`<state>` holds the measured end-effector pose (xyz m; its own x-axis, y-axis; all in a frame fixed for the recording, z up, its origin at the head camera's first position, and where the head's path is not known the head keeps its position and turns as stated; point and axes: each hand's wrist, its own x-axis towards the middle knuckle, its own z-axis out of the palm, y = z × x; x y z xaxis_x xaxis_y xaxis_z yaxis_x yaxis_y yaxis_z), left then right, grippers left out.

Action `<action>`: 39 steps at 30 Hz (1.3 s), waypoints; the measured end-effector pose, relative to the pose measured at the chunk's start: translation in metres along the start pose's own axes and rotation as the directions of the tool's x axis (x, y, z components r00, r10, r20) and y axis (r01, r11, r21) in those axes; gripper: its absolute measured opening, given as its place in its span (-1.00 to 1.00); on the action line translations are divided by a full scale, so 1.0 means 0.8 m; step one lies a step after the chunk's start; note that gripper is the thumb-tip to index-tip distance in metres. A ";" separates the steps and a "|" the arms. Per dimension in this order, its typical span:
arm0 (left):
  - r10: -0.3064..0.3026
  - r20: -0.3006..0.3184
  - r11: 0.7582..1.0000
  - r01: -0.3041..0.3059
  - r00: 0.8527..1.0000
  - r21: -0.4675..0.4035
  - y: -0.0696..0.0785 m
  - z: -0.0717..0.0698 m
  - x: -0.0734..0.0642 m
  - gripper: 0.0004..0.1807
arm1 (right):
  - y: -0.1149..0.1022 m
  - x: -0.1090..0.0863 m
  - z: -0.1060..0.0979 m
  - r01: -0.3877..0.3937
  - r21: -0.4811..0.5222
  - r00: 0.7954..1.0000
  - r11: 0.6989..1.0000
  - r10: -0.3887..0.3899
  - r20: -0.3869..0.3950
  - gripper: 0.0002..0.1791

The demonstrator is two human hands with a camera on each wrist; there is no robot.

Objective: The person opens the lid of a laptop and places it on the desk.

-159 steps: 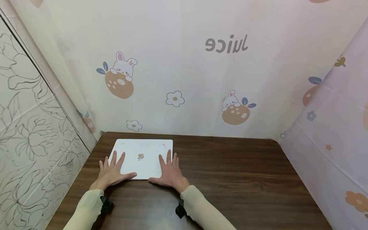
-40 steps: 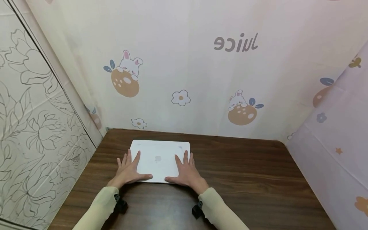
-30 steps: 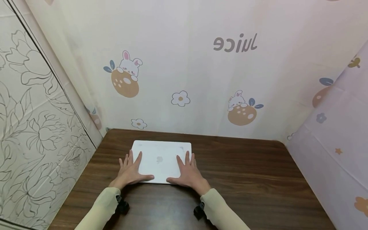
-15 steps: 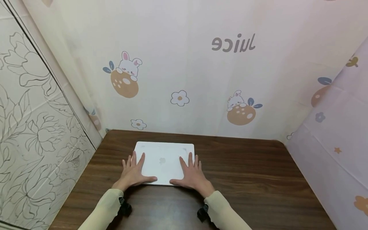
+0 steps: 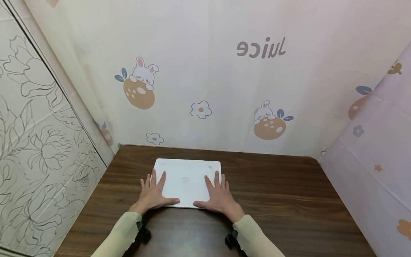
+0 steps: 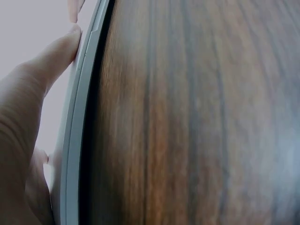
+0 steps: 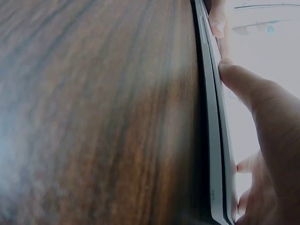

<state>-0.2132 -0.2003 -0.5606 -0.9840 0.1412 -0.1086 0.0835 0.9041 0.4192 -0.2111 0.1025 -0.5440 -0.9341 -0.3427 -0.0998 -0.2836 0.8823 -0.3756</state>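
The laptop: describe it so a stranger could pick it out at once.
Start from the dark brown table below the patterned backdrop. Left of its middle, the left hand and right hand rest spread on a closed laptop. Its white lid, with a faint apple logo, stands out against the dark wood.

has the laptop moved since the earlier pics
Yes: in the head view the laptop has shifted right, farther from the back left corner of the table.
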 end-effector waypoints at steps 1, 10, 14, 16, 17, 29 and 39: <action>0.000 0.000 1.000 0.000 1.000 -0.003 0.001 0.000 0.000 0.56 | 0.001 0.000 0.000 -0.004 -0.002 1.000 1.000 0.004 0.003 0.29; -0.001 0.011 1.000 0.001 1.000 0.009 0.013 0.003 -0.001 0.55 | 0.007 -0.005 -0.005 -0.011 0.012 1.000 1.000 0.011 -0.009 0.28; 0.002 0.011 1.000 -0.002 1.000 0.014 0.017 0.006 -0.001 0.54 | 0.010 -0.006 -0.006 -0.015 0.015 1.000 1.000 0.015 -0.016 0.28; 0.001 0.012 1.000 -0.001 1.000 0.012 0.019 0.008 0.000 0.54 | 0.011 -0.007 -0.007 -0.019 0.012 1.000 1.000 0.019 -0.016 0.28; 0.002 0.012 1.000 -0.003 1.000 0.011 0.020 0.008 0.000 0.54 | 0.012 -0.008 -0.007 -0.020 0.012 1.000 1.000 0.020 -0.018 0.28; 0.009 -0.002 1.000 -0.009 1.000 0.029 0.036 0.016 -0.001 0.52 | 0.023 -0.010 -0.008 -0.053 -0.005 0.998 0.999 0.052 -0.021 0.30; 0.022 0.004 0.999 -0.022 1.000 0.024 0.048 0.020 -0.003 0.51 | 0.029 -0.018 -0.009 -0.070 0.007 0.997 0.998 0.071 -0.043 0.30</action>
<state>-0.2050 -0.1597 -0.5590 -0.9814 0.1622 -0.1030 0.1086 0.9104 0.3993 -0.2059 0.1301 -0.5448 -0.9603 -0.2654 -0.0863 -0.2157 0.9019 -0.3742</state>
